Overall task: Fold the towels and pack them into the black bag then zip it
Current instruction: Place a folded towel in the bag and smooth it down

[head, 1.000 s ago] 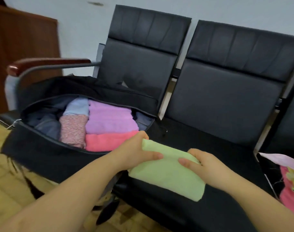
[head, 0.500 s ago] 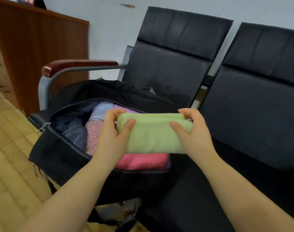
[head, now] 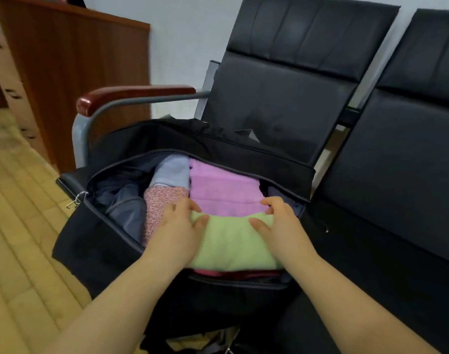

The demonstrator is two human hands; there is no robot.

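No readable text, label, brand or number anywhere in your view. Open black fabric bag (head: 95, 251): no logo you can read. Folded light-green towel (head: 231, 244) under your hands: plain, no tag showing. Black padded chair back (head: 282, 98): unmarked.

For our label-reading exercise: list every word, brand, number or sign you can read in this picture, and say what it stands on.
None can be read. The black bag, the green towel under both hands, the purple towel and the black chairs show no print. The white patch on the bag's far edge is blank or too blurred to read.
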